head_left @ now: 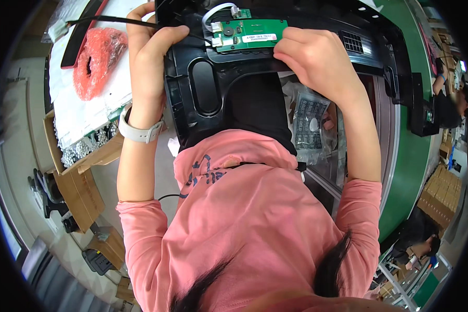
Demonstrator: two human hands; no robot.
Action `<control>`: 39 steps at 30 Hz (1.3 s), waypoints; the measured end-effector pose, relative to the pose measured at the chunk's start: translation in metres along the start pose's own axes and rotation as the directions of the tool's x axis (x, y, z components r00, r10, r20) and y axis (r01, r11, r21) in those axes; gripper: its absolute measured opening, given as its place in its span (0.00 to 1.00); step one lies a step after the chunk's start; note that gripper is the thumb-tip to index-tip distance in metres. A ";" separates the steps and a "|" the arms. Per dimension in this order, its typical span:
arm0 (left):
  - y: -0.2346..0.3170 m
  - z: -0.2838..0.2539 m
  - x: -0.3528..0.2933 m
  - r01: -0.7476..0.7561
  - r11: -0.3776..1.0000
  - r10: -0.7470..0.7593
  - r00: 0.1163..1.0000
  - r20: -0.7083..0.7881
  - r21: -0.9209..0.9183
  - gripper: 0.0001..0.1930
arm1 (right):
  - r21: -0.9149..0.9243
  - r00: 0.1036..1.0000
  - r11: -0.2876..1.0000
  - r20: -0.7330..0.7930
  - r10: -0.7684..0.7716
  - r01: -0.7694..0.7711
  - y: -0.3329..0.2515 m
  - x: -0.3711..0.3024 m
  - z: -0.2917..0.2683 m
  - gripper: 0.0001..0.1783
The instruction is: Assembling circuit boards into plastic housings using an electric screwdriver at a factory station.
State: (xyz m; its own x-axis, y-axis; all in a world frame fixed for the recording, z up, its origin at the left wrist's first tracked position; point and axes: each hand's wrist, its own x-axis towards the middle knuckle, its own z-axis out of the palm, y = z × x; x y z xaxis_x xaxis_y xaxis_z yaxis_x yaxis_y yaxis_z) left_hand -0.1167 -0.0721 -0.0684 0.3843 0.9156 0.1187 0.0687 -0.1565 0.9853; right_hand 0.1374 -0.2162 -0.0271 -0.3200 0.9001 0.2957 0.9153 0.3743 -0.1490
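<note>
The green circuit board (249, 28) lies in the upper middle of the head view, inside the upturned black plastic housing (186, 99), its long axis running left to right with a slight upward slope to the right. The right hand (320, 57) is the nearer one: its fingers are bunched together at the board's right end, reaching it from the right, though whether they pinch the edge or only press on it cannot be told. The relation that matters most, as I judge it, is this end-on one, with the right fingers in line with the board's length and its white plug connectors (217, 41) at the far, left end. The left hand (153, 62) is on that connector side, apart from the board, its thumb over the housing's left rim and pointing toward the connectors. The black cable (114, 20) passes from the left to that thumb; whether the left fingers are clamped on cable or rim is hidden. A white cable (213, 10) arches above the board's left end.
</note>
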 end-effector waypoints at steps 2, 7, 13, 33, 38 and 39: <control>0.003 0.001 0.006 -0.068 0.995 0.066 0.998 0.023 0.068 0.26 | -0.108 0.997 0.994 0.080 -0.005 0.014 0.000 0.003 -0.007 0.05; 0.016 0.003 0.003 0.073 0.994 -0.068 0.996 0.062 -0.080 0.29 | 0.191 0.964 0.952 0.165 0.210 -0.240 0.018 -0.011 -0.045 0.11; 0.031 0.001 0.004 -0.002 0.996 -0.020 0.970 0.240 0.091 0.39 | -0.555 0.540 0.131 -0.684 0.490 -0.822 0.196 -0.226 -0.156 0.21; 0.096 0.285 0.053 0.581 0.786 -0.188 0.550 0.814 -0.211 0.13 | 0.836 -0.523 0.472 -0.545 0.655 -0.280 0.000 -0.515 -0.161 0.12; 0.123 0.474 -0.028 0.485 0.851 -0.045 0.450 0.892 -0.202 0.18 | 0.809 -0.533 0.394 -0.586 0.610 -0.437 -0.081 -0.508 -0.201 0.18; 0.114 0.493 -0.036 0.431 0.878 -0.043 0.503 0.863 -0.207 0.20 | 0.804 -0.514 0.412 -0.593 0.620 -0.429 -0.081 -0.491 -0.206 0.18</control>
State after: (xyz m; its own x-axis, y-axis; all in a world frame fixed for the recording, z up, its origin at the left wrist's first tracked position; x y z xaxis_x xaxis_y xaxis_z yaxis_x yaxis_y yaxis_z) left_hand 0.3310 -0.3053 -0.0210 0.9850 0.1477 -0.0888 0.0349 0.3338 0.9420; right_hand 0.2704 -0.7343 0.0345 0.8772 -0.3626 0.3148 0.3180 -0.0525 -0.9466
